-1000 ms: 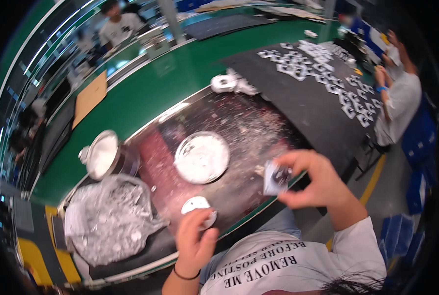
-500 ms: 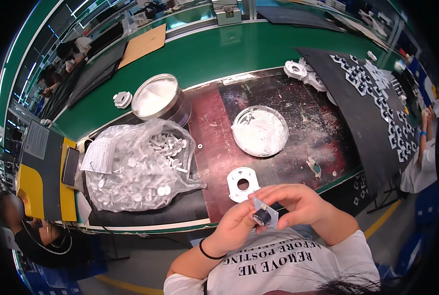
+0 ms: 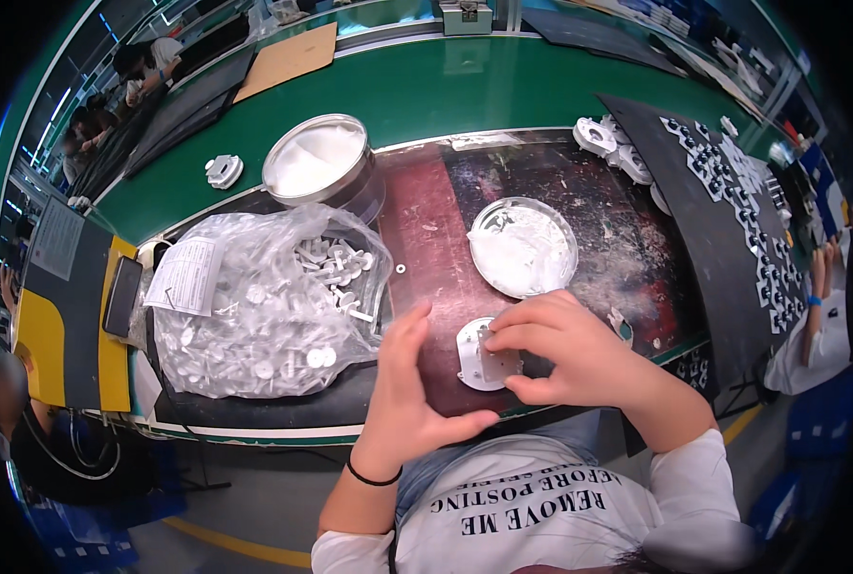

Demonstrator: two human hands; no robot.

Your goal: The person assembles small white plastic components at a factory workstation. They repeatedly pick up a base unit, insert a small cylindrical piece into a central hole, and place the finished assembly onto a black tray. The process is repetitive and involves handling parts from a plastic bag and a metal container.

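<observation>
Bag of white parts (image 3: 264, 306), metal tin (image 3: 319, 163)

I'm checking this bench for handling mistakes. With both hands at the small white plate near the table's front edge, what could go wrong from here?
1. The white plate lies close to the front edge of the table; a push from the right hand might slide it off.
2. The left hand sits beside the open plastic bag of white parts; a sweep could scatter them.
3. The shallow dish of white paste is just beyond the fingers and could smear.
</observation>
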